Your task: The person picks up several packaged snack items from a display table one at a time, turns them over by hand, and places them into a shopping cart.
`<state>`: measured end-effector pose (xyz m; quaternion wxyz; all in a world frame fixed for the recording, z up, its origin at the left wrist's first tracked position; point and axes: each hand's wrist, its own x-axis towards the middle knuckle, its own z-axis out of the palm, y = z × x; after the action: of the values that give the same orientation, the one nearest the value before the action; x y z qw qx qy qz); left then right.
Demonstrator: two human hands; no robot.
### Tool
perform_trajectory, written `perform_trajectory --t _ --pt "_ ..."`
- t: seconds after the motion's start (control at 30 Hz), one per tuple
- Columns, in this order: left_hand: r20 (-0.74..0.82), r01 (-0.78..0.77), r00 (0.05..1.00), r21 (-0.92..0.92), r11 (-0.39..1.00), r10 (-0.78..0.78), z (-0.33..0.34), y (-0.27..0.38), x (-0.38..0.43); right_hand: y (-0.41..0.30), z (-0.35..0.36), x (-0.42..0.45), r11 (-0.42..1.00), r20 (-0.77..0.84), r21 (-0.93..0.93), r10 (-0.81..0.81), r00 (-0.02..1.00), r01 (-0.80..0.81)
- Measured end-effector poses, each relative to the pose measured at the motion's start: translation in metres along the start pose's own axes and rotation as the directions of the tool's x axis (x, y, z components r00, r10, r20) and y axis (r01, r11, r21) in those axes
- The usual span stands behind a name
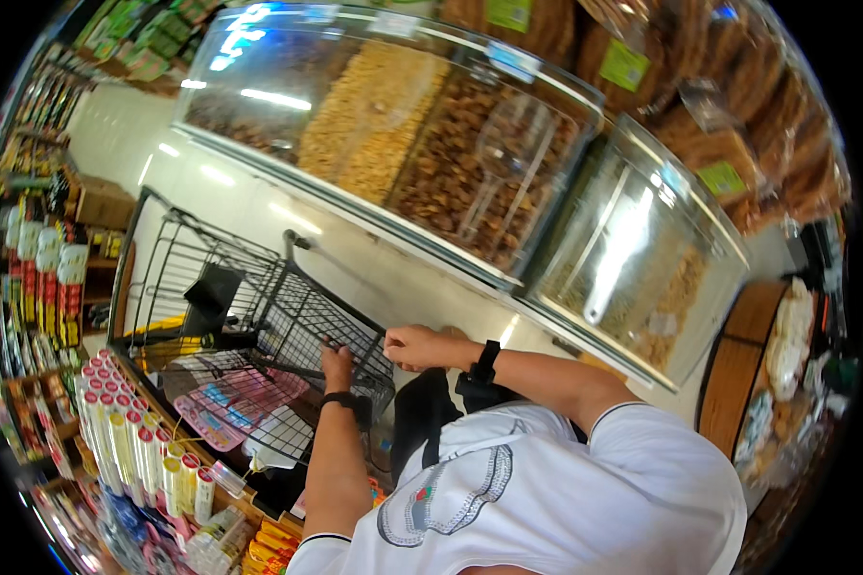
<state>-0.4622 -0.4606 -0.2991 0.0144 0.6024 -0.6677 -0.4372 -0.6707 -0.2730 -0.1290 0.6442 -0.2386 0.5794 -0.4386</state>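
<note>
A black wire shopping cart [316, 316] stands ahead and to the left of me. My left hand [336, 365] is curled on the cart's rear part, thumb up, with a dark band on the wrist. At the cart's near right corner, my right hand [418, 346] is curled into a loose fist; whether it grips the cart is hidden. A black watch-like band [486, 361] circles that wrist. Inside the cart, seen through the wire, lie a pink package [212, 417] and a white bag [280, 435]. A black box-like object [212, 295] sits near its far end.
Clear-lidded bulk bins [374, 118] with dried foods and scoops run along the front; a smaller bin [626, 266] adjoins them. Bagged brown goods [726, 122] are stacked behind. White tubes with red and yellow caps [126, 431] crowd the left. A wooden display [741, 352] stands at right.
</note>
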Motion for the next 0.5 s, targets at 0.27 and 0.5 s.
perform_trajectory --t 0.27,0.5 --pt "-0.044 -0.275 0.962 -0.152 0.949 0.271 -0.018 0.026 0.03 -0.007 0.05 0.148 0.769 -0.154 -0.589 -0.409 0.899 0.249" --pt "0.265 0.289 0.954 -0.699 0.654 -0.139 -0.038 0.02 0.078 -0.04 0.107 0.258 0.75 -0.196 -0.659 -0.253 0.948 0.064"
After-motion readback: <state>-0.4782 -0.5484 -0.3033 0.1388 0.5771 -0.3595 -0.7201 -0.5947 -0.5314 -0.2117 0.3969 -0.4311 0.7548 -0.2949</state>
